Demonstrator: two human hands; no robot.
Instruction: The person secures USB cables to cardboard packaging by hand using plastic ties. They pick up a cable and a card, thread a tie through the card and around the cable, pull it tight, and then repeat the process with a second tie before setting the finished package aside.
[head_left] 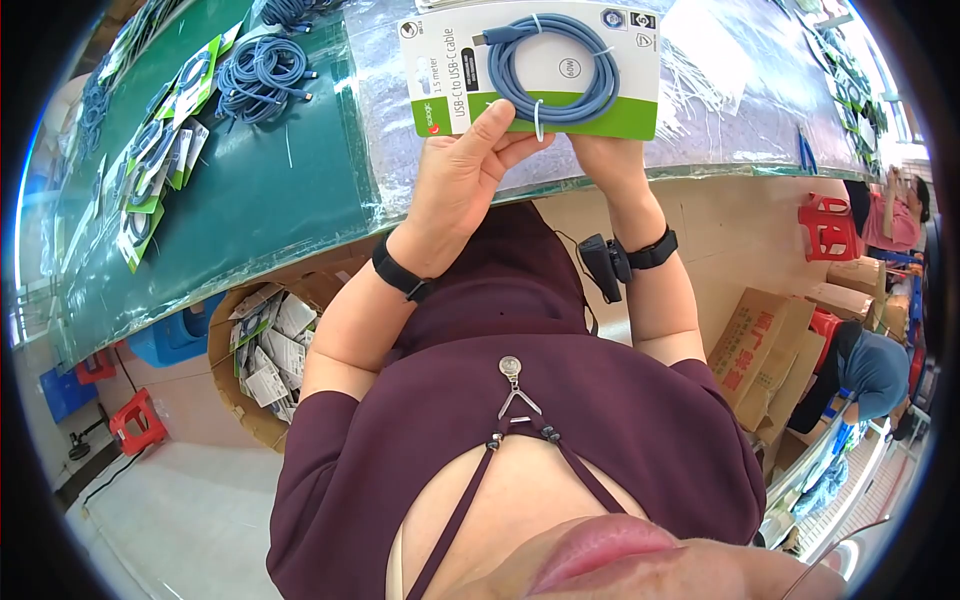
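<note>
A white and green card [635, 80] is held up over the table, with a coiled blue USB-C cable [607, 70] fastened on its front by white ties. My left hand [465, 170] is closed on the card's lower edge, its thumb on the front near the bottom tie. Behind the card's lower right edge is my right hand [612, 160], its fingers hidden by the card. Bundled blue cables [262, 78] lie on the green mat, beside a row of carded cables [160, 150].
White ties [690, 80] and a blue tool [806, 150] lie on the table [300, 190]. Below are a carton of cards [240, 400], cardboard boxes [760, 350] and red stools [828, 228]. Two people [875, 370] sit at the right.
</note>
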